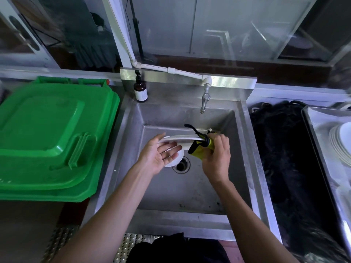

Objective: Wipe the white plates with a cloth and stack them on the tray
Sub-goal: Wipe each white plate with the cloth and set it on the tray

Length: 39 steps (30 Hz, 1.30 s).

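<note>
Commercial kitchen wash area: deep steel sink (245, 141), wall tap (204, 100), soap bottle (140, 90), green bin lid (53, 137), stacked plates (340, 147) on steel tray (313, 130).

Soft daylight, glass glare up top, wide-angle bending and blur at edges.

Green bin lid (51, 133) left of steel sink (245, 149); brown pump btl (140, 91) by tap (205, 99).

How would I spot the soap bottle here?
Find the steel sink in the middle. At its back left corner, left of the tap, stands a small brown pump bottle with a pale label, the only bottle there.
</note>
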Each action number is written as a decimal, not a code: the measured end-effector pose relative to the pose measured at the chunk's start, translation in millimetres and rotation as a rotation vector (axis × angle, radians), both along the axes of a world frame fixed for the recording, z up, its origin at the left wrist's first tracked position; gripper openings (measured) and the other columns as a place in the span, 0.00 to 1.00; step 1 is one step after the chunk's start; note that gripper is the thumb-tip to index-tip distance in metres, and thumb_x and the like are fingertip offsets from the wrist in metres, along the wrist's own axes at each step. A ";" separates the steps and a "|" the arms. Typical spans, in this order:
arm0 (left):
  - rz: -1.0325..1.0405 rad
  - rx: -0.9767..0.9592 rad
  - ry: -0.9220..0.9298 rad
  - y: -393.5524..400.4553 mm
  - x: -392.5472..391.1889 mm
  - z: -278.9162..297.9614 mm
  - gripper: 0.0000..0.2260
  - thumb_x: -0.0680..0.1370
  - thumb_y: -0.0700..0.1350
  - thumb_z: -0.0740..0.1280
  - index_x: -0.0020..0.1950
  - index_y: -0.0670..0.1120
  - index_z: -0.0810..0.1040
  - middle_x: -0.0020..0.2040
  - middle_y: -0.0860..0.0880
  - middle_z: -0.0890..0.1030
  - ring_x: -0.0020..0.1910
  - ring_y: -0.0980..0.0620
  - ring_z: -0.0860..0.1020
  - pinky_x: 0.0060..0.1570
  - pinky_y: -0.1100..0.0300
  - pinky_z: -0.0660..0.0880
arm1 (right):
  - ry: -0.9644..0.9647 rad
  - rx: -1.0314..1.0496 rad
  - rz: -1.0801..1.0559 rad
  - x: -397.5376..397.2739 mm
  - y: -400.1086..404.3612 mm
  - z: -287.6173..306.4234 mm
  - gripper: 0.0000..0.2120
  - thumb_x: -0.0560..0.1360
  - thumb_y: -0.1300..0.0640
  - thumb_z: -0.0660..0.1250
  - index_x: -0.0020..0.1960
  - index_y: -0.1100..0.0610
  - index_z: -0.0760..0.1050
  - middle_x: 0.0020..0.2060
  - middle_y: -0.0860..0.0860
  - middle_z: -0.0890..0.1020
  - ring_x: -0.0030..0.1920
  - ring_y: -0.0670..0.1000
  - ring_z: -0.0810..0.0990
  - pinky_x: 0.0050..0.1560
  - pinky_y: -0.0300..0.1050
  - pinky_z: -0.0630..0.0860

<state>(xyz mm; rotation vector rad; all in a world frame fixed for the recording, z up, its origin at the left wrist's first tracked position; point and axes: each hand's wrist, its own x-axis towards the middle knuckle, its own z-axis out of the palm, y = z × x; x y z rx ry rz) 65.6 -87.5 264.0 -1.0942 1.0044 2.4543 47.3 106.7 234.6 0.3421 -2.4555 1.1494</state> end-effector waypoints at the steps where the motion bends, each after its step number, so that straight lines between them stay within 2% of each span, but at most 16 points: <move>1: 0.032 0.022 -0.001 -0.6 -1.3 1.8 0.16 0.80 0.45 0.68 0.62 0.35 0.76 0.54 0.37 0.85 0.50 0.39 0.86 0.38 0.51 0.84 | -0.004 0.001 0.011 1.0 0.1 -1.5 0.24 0.67 0.71 0.64 0.58 0.51 0.70 0.52 0.44 0.72 0.50 0.54 0.71 0.47 0.56 0.74; 4: 0.141 0.074 0.028 -4.9 -3.8 2.6 0.07 0.79 0.36 0.67 0.56 0.34 0.76 0.49 0.34 0.85 0.46 0.38 0.86 0.41 0.46 0.84 | -0.040 0.023 0.073 1.7 3.8 -5.8 0.23 0.67 0.73 0.65 0.58 0.56 0.74 0.55 0.49 0.76 0.53 0.53 0.72 0.51 0.59 0.75; 8: 0.170 0.028 0.078 -12.3 -6.9 -1.3 0.03 0.79 0.33 0.66 0.52 0.35 0.77 0.41 0.39 0.85 0.42 0.44 0.86 0.37 0.51 0.84 | -0.087 0.104 0.146 -0.5 11.1 -5.7 0.24 0.69 0.75 0.68 0.62 0.59 0.77 0.59 0.52 0.78 0.58 0.55 0.73 0.57 0.58 0.74; 13: 0.176 -0.035 0.148 -25.6 -9.8 -8.7 0.06 0.78 0.32 0.66 0.54 0.36 0.78 0.49 0.40 0.82 0.49 0.45 0.83 0.40 0.53 0.84 | -0.142 0.167 0.266 -1.2 19.2 -1.3 0.24 0.73 0.72 0.68 0.67 0.59 0.75 0.63 0.51 0.77 0.61 0.57 0.73 0.62 0.57 0.73; 17: 0.178 -0.103 0.202 -34.4 -7.5 -14.9 0.16 0.78 0.31 0.65 0.65 0.35 0.77 0.60 0.39 0.83 0.58 0.42 0.82 0.47 0.51 0.83 | -0.320 0.064 0.248 -6.5 10.4 11.7 0.25 0.74 0.66 0.69 0.70 0.51 0.73 0.60 0.40 0.75 0.63 0.48 0.72 0.65 0.44 0.69; 19: 0.180 -0.124 0.195 -35.3 -5.8 -17.7 0.17 0.78 0.30 0.65 0.67 0.35 0.76 0.62 0.38 0.82 0.61 0.40 0.81 0.49 0.49 0.83 | -0.383 0.029 0.272 -11.4 -3.4 18.7 0.27 0.75 0.64 0.69 0.72 0.50 0.72 0.62 0.39 0.74 0.64 0.44 0.71 0.65 0.36 0.65; 22: 0.167 -0.162 0.175 -31.7 -2.5 -21.8 0.18 0.77 0.29 0.65 0.66 0.35 0.77 0.58 0.38 0.83 0.56 0.39 0.82 0.40 0.52 0.82 | -0.438 0.014 0.315 -17.2 -26.2 23.3 0.28 0.75 0.63 0.69 0.72 0.48 0.70 0.62 0.39 0.73 0.59 0.36 0.68 0.57 0.20 0.59; 24: 0.135 -0.192 0.183 -28.8 0.7 -24.4 0.17 0.77 0.30 0.64 0.65 0.37 0.78 0.57 0.39 0.84 0.54 0.40 0.81 0.38 0.55 0.81 | -0.451 0.009 0.315 -18.8 -38.7 22.9 0.25 0.73 0.61 0.70 0.68 0.48 0.71 0.60 0.40 0.75 0.56 0.38 0.69 0.52 0.18 0.59; 26: 0.115 -0.204 0.196 -27.2 3.5 -26.3 0.18 0.77 0.31 0.64 0.65 0.38 0.79 0.59 0.39 0.83 0.56 0.41 0.81 0.43 0.53 0.81 | -0.425 0.034 0.336 -18.2 -47.7 20.1 0.21 0.73 0.62 0.71 0.65 0.51 0.74 0.62 0.45 0.77 0.59 0.46 0.72 0.54 0.22 0.62; 27: 0.120 -0.200 0.201 -27.3 4.6 -26.5 0.17 0.77 0.31 0.65 0.65 0.39 0.79 0.59 0.39 0.83 0.55 0.41 0.82 0.44 0.52 0.82 | -0.390 0.060 0.345 -17.9 -50.8 17.9 0.19 0.74 0.62 0.71 0.63 0.54 0.77 0.63 0.48 0.77 0.61 0.50 0.73 0.58 0.27 0.64; 29: 0.157 -0.170 0.215 -28.4 6.5 -26.2 0.16 0.77 0.31 0.65 0.64 0.39 0.80 0.57 0.40 0.85 0.53 0.42 0.83 0.42 0.53 0.82 | -0.308 0.125 0.337 -16.4 -54.1 12.4 0.14 0.76 0.62 0.70 0.61 0.57 0.80 0.65 0.52 0.78 0.63 0.57 0.74 0.64 0.45 0.69; 31: 0.190 -0.140 0.230 -29.5 8.2 -25.3 0.16 0.77 0.30 0.65 0.64 0.38 0.79 0.54 0.40 0.85 0.51 0.43 0.84 0.40 0.53 0.82 | -0.232 0.202 0.313 -13.6 -54.5 6.4 0.13 0.80 0.59 0.67 0.64 0.56 0.80 0.67 0.53 0.78 0.65 0.60 0.74 0.66 0.55 0.70; 36: 0.215 -0.107 0.279 -22.9 10.0 -22.5 0.19 0.77 0.31 0.65 0.68 0.37 0.77 0.61 0.38 0.83 0.57 0.41 0.83 0.44 0.53 0.82 | -0.294 0.255 0.213 3.2 -62.4 -2.6 0.19 0.84 0.52 0.58 0.73 0.53 0.72 0.75 0.52 0.70 0.76 0.57 0.65 0.72 0.58 0.63; 39: 0.214 -0.100 0.282 -17.4 9.8 -22.1 0.18 0.78 0.32 0.65 0.68 0.38 0.77 0.60 0.38 0.83 0.54 0.41 0.84 0.44 0.53 0.83 | -0.324 0.262 0.154 11.9 -71.9 -3.8 0.21 0.84 0.48 0.59 0.75 0.53 0.69 0.76 0.52 0.67 0.77 0.56 0.61 0.74 0.57 0.60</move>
